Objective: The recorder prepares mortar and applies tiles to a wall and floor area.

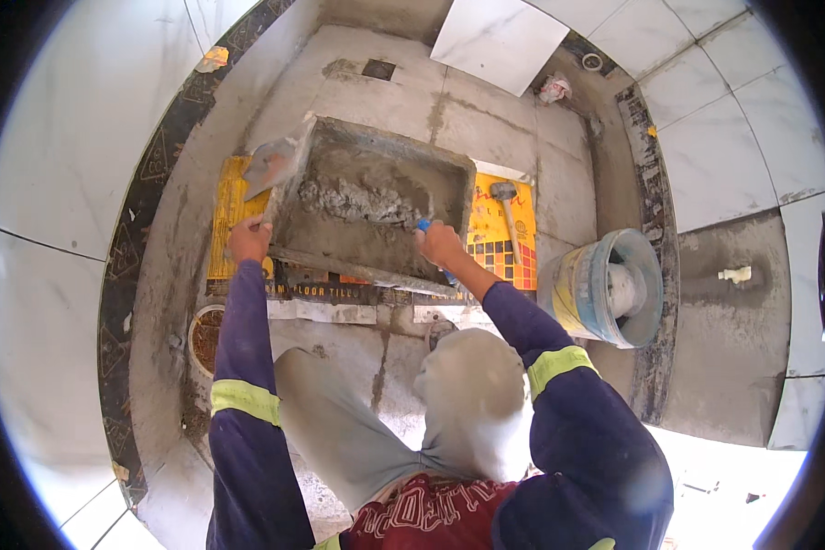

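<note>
A rectangular mixing tray [449,165] of grey, mortar-caked material sits in front of me, with a heap of wet mortar [362,200] in it. My left hand [249,240] is closed at the tray's left rim, near its front corner. Just beyond that hand, a flat grey trowel blade [269,167] leans by the same rim; its handle cannot be made out. My right hand [440,246] grips a blue-handled tool [423,224] over the tray's front right part. The tool's working end does not show clearly.
A rubber mallet [504,192] lies on the yellow cardboard [488,225] right of the tray. Farther right stands a bucket [605,286]; a round container [206,339] is at the left. A white tile [497,41] lies at the back. Tiled walls stand either side.
</note>
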`<act>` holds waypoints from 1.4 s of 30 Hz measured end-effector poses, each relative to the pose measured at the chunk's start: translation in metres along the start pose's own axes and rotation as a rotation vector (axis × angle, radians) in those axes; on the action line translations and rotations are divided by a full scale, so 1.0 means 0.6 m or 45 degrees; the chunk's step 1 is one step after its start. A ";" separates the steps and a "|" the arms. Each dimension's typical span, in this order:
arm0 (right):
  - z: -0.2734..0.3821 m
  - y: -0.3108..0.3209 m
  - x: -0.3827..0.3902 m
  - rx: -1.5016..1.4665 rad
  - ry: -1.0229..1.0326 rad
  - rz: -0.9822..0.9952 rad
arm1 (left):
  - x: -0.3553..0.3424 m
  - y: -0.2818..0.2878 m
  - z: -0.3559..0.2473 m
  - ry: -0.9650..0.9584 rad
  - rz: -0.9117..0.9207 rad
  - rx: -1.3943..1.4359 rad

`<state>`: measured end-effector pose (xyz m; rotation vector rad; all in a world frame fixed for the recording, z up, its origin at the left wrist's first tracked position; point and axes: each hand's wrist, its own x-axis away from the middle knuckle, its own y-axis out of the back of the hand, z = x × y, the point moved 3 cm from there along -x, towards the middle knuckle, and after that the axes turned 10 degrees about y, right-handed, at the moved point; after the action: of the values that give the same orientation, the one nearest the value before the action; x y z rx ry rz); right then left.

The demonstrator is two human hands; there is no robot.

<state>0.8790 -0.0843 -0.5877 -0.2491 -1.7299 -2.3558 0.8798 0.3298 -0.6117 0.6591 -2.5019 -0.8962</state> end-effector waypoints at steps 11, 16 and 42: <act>0.027 -0.163 0.019 -1.195 -0.442 0.052 | 0.370 0.147 0.011 -0.376 0.341 -0.153; 0.068 -0.112 -0.035 -1.495 -0.542 -0.092 | 0.436 0.131 -0.012 -0.301 0.309 -0.491; 0.092 0.021 0.014 0.128 0.503 0.300 | 0.449 0.168 -0.023 -0.589 0.477 -0.298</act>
<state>0.8749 -0.0359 -0.5574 0.0284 -1.5298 -1.9826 0.6395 0.2435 -0.4785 -0.1106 -2.7092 -1.2737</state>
